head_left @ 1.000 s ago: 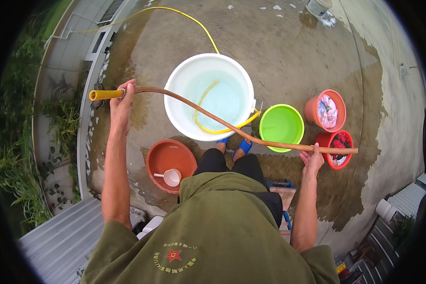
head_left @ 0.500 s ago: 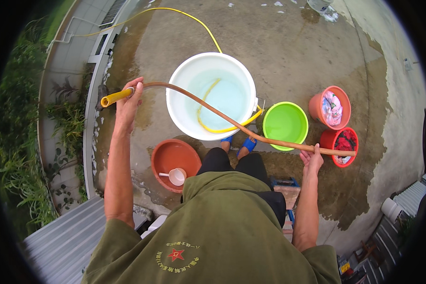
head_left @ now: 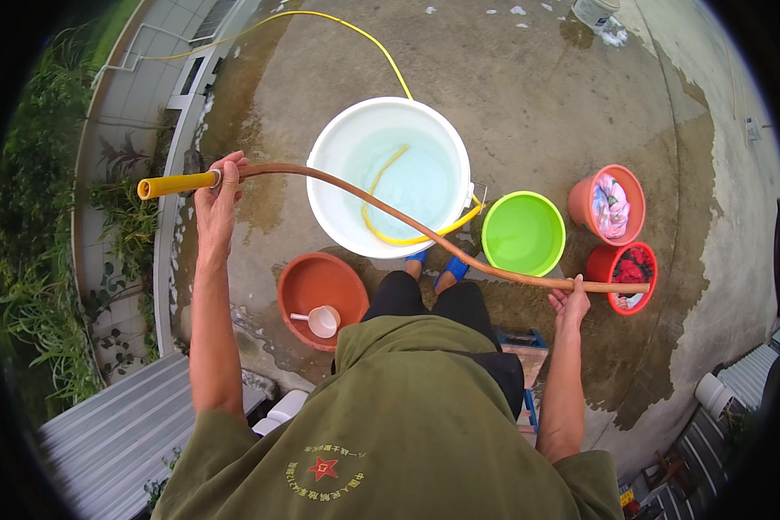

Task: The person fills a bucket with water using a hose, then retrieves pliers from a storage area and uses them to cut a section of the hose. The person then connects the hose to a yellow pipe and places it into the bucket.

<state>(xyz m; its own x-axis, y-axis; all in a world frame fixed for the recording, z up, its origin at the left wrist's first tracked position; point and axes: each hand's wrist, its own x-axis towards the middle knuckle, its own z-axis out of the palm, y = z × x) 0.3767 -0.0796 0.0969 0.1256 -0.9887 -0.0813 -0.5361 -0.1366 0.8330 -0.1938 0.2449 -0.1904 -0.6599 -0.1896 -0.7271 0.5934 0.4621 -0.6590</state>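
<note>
Tub: large, white (head_left: 317, 204), holding clear water.
Supply line: yellow hose (head_left: 368, 32), its end in the tub water.
Basin: reddish-brown (head_left: 316, 282), containing a pale dipper (head_left: 323, 321).
Bucket, green: bright green bucket (head_left: 563, 232), beside the tub.
Bucket, orange: orange bucket (head_left: 582, 206), containing pale patterned cloth (head_left: 613, 208).
Bucket, red: red bucket (head_left: 599, 264), containing dark and red cloth (head_left: 635, 263).
Floor: concrete (head_left: 529, 104), partly wet.
Left side: green plants (head_left: 30, 286); grey ribbed metal sheet (head_left: 139, 425) at lower left.
Upper right: white bucket (head_left: 594, 10), foam (head_left: 614, 38) alongside.
</note>
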